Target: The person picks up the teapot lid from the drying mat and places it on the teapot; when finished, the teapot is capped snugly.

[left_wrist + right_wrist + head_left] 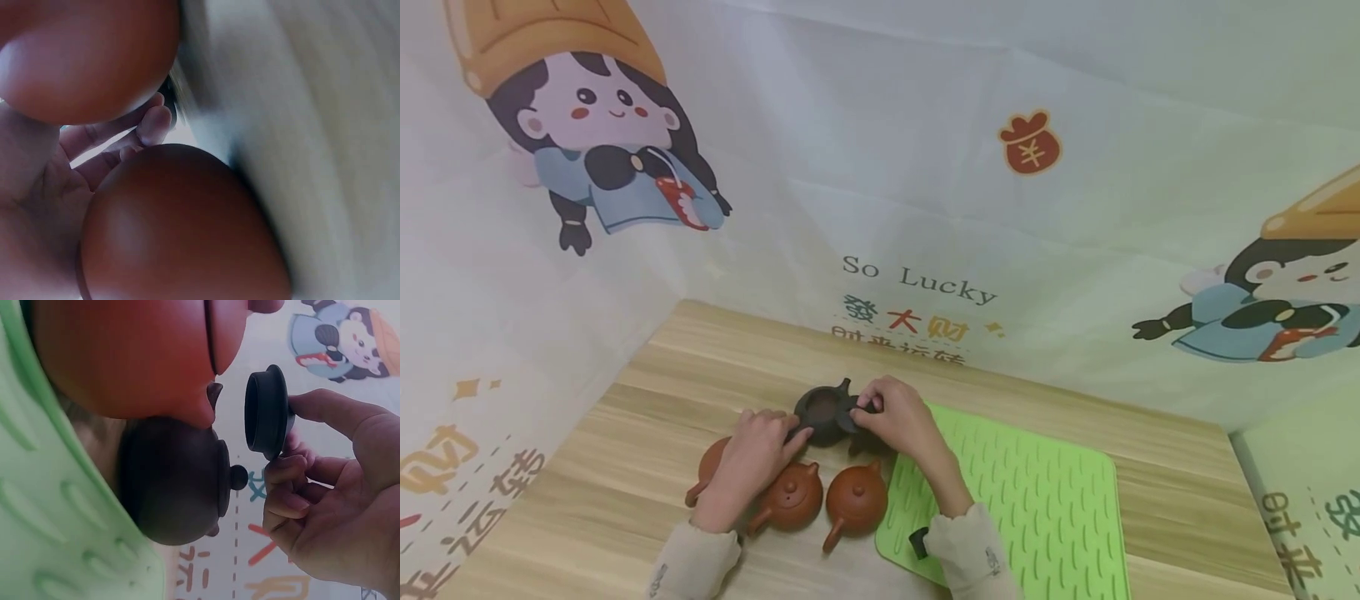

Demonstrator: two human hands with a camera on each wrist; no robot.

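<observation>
In the head view a dark teapot stands without its lid, its round mouth facing up. My left hand grips it at the handle side, thumb and fingers close to the body. In the left wrist view the fingers reach between two reddish-brown teapots and meet at a dark edge. My right hand pinches a dark lid by its knob, with the underside tilted outward, beside the open mouth. Below this hand stands a second dark teapot, its lid with round knob on.
Reddish-brown clay teapots stand nearer: one by the left wrist, one by the mat, another partly behind the left hand. A green ridged mat lies right on the wooden table. A printed cloth hangs behind.
</observation>
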